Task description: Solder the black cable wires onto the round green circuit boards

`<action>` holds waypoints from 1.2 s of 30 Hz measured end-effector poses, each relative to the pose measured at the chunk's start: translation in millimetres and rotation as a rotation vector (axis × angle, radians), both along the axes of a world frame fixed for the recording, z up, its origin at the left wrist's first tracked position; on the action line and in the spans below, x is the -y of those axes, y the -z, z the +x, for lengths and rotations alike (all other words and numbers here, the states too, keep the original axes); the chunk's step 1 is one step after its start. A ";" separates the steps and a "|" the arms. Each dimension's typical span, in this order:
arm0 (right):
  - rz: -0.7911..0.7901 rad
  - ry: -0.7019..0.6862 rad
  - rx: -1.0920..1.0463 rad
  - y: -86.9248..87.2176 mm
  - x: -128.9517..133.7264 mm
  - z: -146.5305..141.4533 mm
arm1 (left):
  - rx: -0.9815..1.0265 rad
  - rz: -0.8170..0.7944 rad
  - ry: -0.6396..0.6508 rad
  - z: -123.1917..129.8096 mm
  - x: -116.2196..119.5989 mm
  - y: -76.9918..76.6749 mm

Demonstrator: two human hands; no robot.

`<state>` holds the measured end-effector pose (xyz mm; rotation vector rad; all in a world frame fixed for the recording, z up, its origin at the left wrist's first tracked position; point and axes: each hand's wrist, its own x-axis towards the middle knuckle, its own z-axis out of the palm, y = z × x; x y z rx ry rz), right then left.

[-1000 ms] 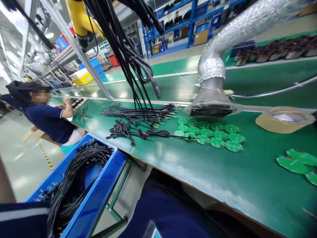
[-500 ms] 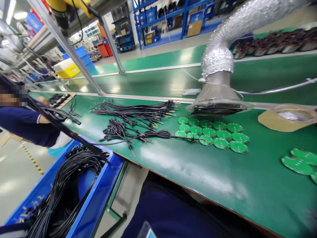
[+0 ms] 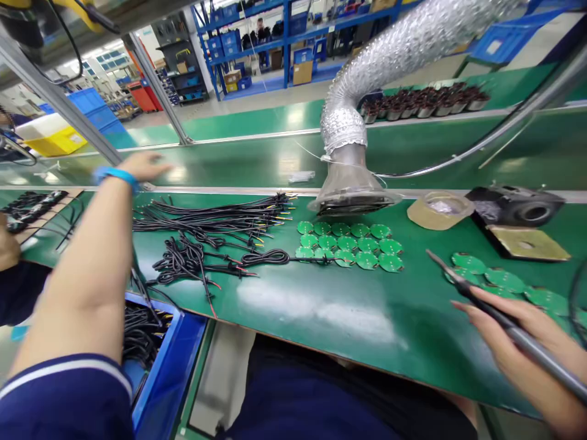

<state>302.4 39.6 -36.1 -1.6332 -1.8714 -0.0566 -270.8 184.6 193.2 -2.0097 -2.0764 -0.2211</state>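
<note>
My left hand (image 3: 143,165), wearing a blue wristband, is stretched out over the far bench ledge, a little blurred. Its fingers are apart and I see nothing in them. Below it lies a row of black cables (image 3: 206,215) with stripped ends. Coiled cables (image 3: 181,260) rest nearer me, and one looped cable (image 3: 266,256) reaches the block of round green circuit boards (image 3: 367,260). At the right, my right hand (image 3: 527,342) grips a soldering iron (image 3: 486,302), its tip pointing up-left over a second group of green boards (image 3: 504,280).
A fume hood (image 3: 346,183) on a foil duct hangs behind the boards. A tape roll (image 3: 440,211) and a dark stand with a yellow sponge (image 3: 527,241) lie at right. A blue bin (image 3: 172,366) of cables stands below left. Another person's arm (image 3: 18,293) is at far left.
The view has swung to the right. My left arm has come in, reaching forward, and my right hand has come into view with the soldering iron. The cable raised across the bin has dropped.
</note>
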 end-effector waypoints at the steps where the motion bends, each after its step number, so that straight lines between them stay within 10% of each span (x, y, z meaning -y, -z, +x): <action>1: 0.047 -0.032 0.001 -2.1 -10.4 -9.8 | 0.018 -0.140 0.018 9.7 -10.7 21.4; 6: 0.124 -0.214 0.045 5.3 -47.7 -39.1 | 0.077 -0.497 0.134 85.9 -59.2 130.0; 10: 0.109 -0.267 0.049 21.5 -60.4 -41.6 | 0.122 -0.634 0.101 111.9 -87.8 155.0; 17: 0.107 -0.322 0.026 29.4 -71.1 -42.2 | 0.247 -0.671 0.101 101.4 -104.7 147.3; 26: 0.037 -0.377 0.007 34.5 -79.0 -36.2 | 0.615 -0.187 0.206 77.5 -67.7 128.9; 36: 0.003 -0.339 0.004 24.7 -70.8 -34.6 | 0.510 0.161 0.282 40.1 -2.5 18.7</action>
